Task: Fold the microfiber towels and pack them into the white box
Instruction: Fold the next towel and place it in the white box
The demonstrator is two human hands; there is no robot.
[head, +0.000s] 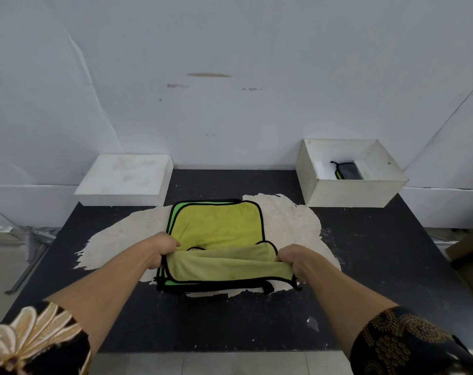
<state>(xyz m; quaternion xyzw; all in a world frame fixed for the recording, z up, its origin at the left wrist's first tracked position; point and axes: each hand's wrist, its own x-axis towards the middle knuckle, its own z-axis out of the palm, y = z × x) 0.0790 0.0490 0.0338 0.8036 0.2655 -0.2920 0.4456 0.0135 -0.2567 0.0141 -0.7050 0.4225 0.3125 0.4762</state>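
Head | yellow towel (pixel 219 226) centre | lid (pixel 124 174) back-left | white box (pixel 351 192) back-right

Black table (pixel 365 266), pale worn patch mid-surface. Towel stack (pixel 216 226) lay at centre; white lid (pixel 127 177), far-left edge; white box (pixel 351 193), far-right corner.

Towel stack (pixel 216 283): 1 yellow towel (pixel 219 226), 1 green towel (pixel 176 209) distinguished. Right of it, 1 white box (pixel 351 192) and 1 folded towel (pixel 349 171) counted; left, 1 lid (pixel 124 177).
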